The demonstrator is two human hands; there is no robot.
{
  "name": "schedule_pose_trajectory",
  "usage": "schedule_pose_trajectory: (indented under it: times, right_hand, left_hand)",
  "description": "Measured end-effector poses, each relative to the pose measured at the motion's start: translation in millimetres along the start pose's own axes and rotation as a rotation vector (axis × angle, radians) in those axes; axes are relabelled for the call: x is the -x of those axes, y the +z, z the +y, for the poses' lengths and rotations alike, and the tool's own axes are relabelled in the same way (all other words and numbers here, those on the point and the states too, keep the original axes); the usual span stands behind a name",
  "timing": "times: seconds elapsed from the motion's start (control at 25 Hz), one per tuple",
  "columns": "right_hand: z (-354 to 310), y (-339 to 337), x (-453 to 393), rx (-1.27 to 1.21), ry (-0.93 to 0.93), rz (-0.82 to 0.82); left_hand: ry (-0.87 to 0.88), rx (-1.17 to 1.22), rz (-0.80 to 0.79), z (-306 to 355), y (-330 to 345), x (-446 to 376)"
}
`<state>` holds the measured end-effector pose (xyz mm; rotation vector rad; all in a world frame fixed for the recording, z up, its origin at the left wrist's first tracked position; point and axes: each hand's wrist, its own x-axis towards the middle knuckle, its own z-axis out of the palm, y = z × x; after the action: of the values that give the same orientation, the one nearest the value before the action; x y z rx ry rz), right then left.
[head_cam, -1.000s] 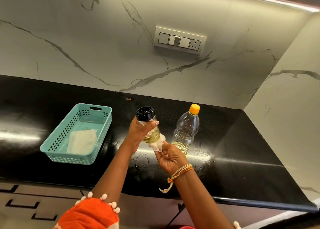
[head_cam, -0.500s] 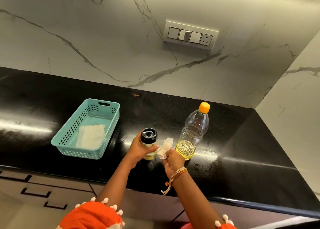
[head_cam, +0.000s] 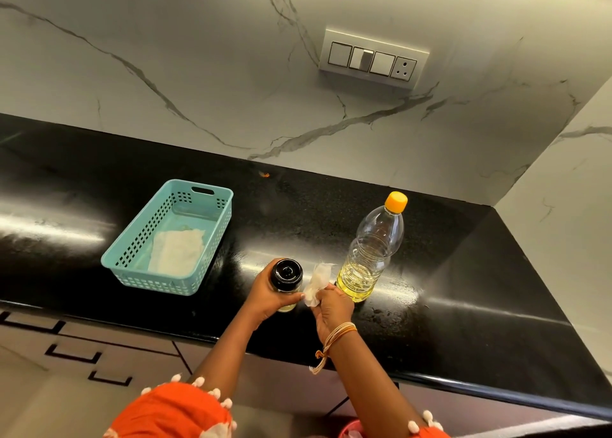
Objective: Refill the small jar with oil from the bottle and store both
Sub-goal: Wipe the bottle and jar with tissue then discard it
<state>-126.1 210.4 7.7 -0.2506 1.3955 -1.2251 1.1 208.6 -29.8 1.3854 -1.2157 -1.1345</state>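
Status: the small jar (head_cam: 286, 280) carries its black lid and shows oil at its base, so the refill is judged complete. The bottle (head_cam: 372, 250) stands capped, just right of the jar, on the table (head_cam: 463, 288). The left hand (head_cam: 268, 296) has its fingers wrapped around the jar, which appears to rest on the table. The right hand (head_cam: 332, 306), between jar and bottle, pinches a crumpled tissue (head_cam: 318, 283) close to the jar; wiping is the likely step in hand. Remaining: storage. The basket (head_cam: 132, 273), left of the jar, holds only a folded cloth (head_cam: 177, 252); neither container is in it yet.
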Motion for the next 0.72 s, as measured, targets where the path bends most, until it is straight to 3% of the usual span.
schedule_pose_trajectory:
  times: [0.48,0.72]
  right_hand:
    - [-1.9,-14.9,1.1,-0.051,0.059,-0.017]
    - [-12.0,-19.4,21.8,-0.127,0.027,-0.107]
  left_hand:
    - [0.109,-0.118,0.023,19.6,-3.1,11.1]
    - [0.119,-0.097,0.118,37.3,-2.7,23.2]
